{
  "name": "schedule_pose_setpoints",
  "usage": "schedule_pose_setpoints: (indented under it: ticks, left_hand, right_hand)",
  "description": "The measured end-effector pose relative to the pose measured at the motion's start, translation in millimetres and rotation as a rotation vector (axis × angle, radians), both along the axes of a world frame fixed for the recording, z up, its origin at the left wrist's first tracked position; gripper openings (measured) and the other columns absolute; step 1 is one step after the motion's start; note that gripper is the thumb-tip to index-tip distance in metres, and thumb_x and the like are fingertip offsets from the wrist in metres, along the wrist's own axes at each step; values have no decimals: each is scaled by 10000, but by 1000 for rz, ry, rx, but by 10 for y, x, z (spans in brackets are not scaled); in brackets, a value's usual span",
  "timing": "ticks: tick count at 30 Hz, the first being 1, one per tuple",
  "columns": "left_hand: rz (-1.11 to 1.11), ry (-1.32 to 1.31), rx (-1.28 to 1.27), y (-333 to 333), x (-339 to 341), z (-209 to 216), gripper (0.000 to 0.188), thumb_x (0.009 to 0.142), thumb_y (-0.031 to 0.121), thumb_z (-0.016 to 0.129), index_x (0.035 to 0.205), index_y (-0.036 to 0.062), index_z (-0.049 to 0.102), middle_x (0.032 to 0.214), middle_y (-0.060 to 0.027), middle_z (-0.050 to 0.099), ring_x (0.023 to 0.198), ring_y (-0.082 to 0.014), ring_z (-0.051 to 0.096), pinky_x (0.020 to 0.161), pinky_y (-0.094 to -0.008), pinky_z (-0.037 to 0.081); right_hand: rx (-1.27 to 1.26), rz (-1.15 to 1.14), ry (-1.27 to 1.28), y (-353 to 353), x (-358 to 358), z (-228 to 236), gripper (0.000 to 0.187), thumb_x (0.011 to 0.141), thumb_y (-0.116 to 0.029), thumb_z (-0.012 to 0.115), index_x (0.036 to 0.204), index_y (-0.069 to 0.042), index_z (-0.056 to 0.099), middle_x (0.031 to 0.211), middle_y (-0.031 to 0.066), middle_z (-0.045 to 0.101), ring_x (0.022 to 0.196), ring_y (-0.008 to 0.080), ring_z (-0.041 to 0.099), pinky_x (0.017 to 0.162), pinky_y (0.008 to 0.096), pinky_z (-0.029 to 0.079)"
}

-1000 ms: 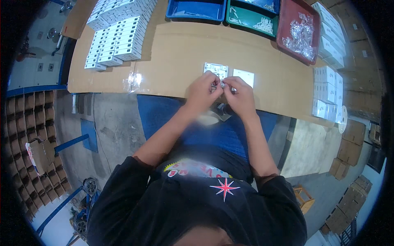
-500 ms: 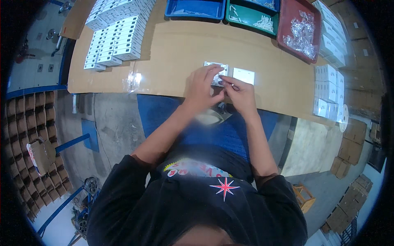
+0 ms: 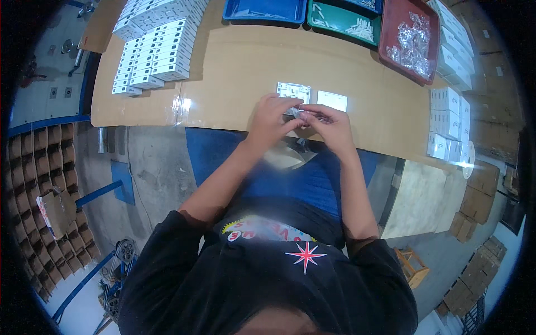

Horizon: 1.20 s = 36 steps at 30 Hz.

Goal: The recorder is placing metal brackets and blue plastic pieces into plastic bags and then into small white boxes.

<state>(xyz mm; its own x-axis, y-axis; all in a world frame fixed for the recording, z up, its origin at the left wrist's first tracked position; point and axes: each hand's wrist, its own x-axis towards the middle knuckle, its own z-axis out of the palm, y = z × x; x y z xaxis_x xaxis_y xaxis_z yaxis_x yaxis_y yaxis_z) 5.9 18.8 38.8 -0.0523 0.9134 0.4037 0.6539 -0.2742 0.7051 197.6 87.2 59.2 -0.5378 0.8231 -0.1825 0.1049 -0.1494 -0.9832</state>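
My left hand (image 3: 272, 119) and my right hand (image 3: 330, 124) meet at the near edge of the cardboard-covered table. Fingers and thumbs of both are closed in a pinch, tips nearly touching. A small pale, shiny bit (image 3: 294, 111) shows between them, too small and covered to name. Just beyond my fingertips lies a white square plastic housing (image 3: 294, 89) with its inner side up, its near part hidden by my left fingers. Beside it on the right, a flat white square piece (image 3: 332, 100) rests on the table next to my right hand.
Small white boxes (image 3: 152, 58) are stacked at the far left, more white boxes (image 3: 445, 120) at the right edge. Along the back stand a blue tray (image 3: 265, 21), a green tray (image 3: 335, 29) with white plastic parts, and a red tray (image 3: 391, 62) with clear plastic packets.
Both hands have drawn slightly toward me, uncovering more of the white housing. My left fingers have left its top and closed toward my right fingertips.
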Motion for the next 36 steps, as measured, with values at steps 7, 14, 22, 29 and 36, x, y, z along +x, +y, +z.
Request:
schedule_pose_setpoints:
  ticks: [7,14,22,29,36]
  left_hand:
    - [41,-49,3,40,7,17,431,802,177,855,1201,77,726,1186,-119,740,1113,-318,671,1037,-447,507]
    - [142,-207,-43,61,-12,-4,419,805,37,833,1202,-10,709,1074,-149,716,998,-240,702,894,-330,548]
    - [231,-275,-107,47,-111,-220,463,761,-23,833,1210,-21,722,1005,-115,714,912,-186,676,841,-304,544]
    - [190,-297,-49,97,-121,-295,465,773,-11,846,1220,-13,718,971,-99,698,804,-148,633,750,-283,528]
    - [192,-303,-43,172,-94,-225,463,779,-5,851,1222,-17,715,959,-81,687,784,-133,613,740,-270,522]
  right_hand:
    - [-144,13,-3,123,-88,209,188,987,-82,692,1117,40,751,904,52,753,822,103,693,740,245,564]
    - [-72,102,48,481,-182,294,150,1001,-70,665,1081,38,731,918,75,751,790,101,690,696,253,563]
    - [542,-241,-259,2014,-447,55,227,931,-197,721,1090,-36,730,884,116,766,803,226,742,715,348,566]
    - [797,-287,-564,2797,-867,-137,193,891,-146,699,1059,-51,694,987,183,743,943,408,701,803,499,558]
    - [839,-241,-623,2978,-1004,-353,277,882,-68,648,1157,-36,641,995,208,685,971,450,659,810,546,534]
